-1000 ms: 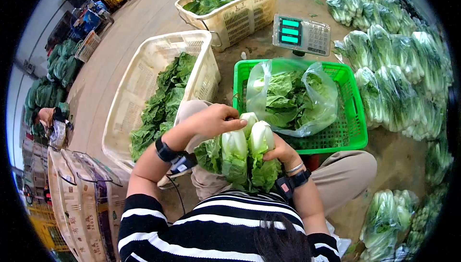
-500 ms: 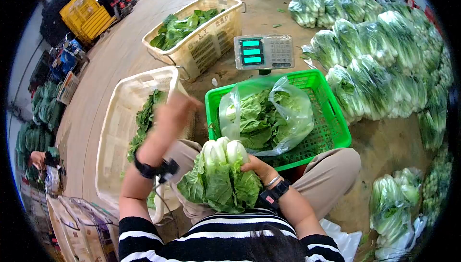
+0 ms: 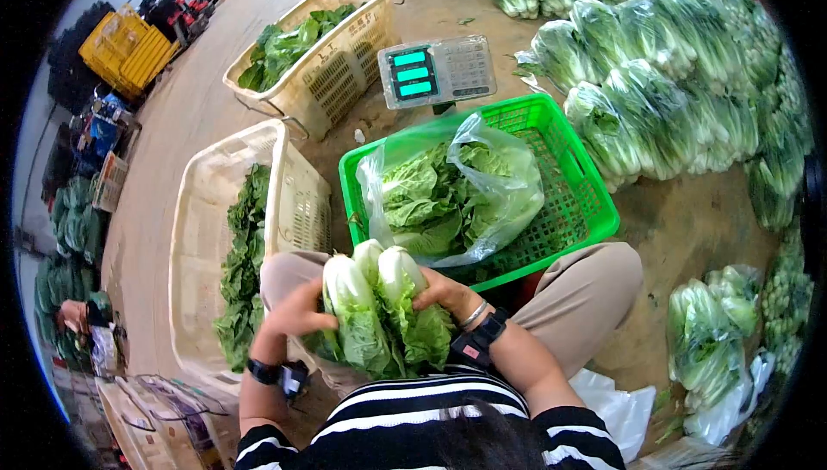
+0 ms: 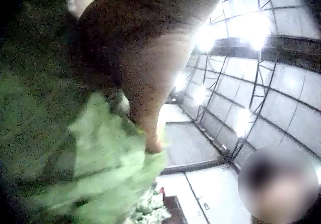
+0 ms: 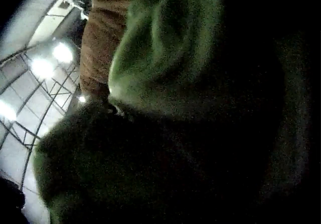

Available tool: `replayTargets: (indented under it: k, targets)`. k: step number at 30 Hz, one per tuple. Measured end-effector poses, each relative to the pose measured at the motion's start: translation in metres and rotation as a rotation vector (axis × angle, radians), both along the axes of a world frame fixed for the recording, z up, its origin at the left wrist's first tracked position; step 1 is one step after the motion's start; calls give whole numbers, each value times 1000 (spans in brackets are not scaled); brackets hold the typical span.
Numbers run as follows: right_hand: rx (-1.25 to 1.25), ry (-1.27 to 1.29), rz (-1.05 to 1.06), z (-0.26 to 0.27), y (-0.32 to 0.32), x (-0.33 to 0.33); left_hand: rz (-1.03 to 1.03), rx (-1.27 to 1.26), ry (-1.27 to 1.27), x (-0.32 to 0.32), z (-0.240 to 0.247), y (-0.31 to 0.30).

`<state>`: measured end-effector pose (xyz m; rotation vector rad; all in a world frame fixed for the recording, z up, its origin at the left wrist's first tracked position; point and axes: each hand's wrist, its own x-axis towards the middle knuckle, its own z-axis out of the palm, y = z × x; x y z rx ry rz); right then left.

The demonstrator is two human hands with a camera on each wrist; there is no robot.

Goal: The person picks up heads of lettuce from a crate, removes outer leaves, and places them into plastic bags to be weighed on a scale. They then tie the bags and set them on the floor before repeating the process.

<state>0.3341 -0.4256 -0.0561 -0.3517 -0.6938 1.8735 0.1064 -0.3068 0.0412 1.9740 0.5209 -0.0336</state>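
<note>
In the head view, a bunch of Chinese cabbages (image 3: 353,332) stands in the person's lap with white stem ends up and leaves down. My left hand (image 3: 297,308) holds its left side, thumb across the front, the other fingers largely hidden behind. My right hand (image 3: 448,292) grips the right side, thumb on the rightmost head. Green leaf (image 4: 115,158) fills much of the left wrist view beside the hand; dark leaf (image 5: 165,43) crowds the right wrist view. Just ahead, a clear plastic bag (image 3: 508,203) with leafy cabbages (image 3: 431,194) sits in a green basket (image 3: 594,220).
A white crate (image 3: 297,203) holding greens stands at the left, another crate (image 3: 345,74) behind it. Beyond the basket is a scale display (image 3: 439,71). Bagged greens (image 3: 663,117) are piled at the right; a white plastic bag (image 3: 616,410) lies by the right thigh.
My left hand left the stem ends, swung blurred near the white crate's edge, then came down to the bunch's left side. My right hand kept its grip. The head view shifted.
</note>
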Motion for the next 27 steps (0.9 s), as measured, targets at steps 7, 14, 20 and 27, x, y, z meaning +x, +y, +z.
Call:
replayTargets:
  k: [7,14,20,27]
  targets:
    - [225,-296,-107,84,28,-18,564,-549,-339,-14,2,-27]
    - [479,-568,-95,95,100,-100,1071,-609,-727,-70,36,-51]
    - [458,-991,-80,132,156,-215,1114,-420,-675,-192,66,10]
    - [282,-1112,278,20,191,-345,1317,-362,-135,-279,-6,72]
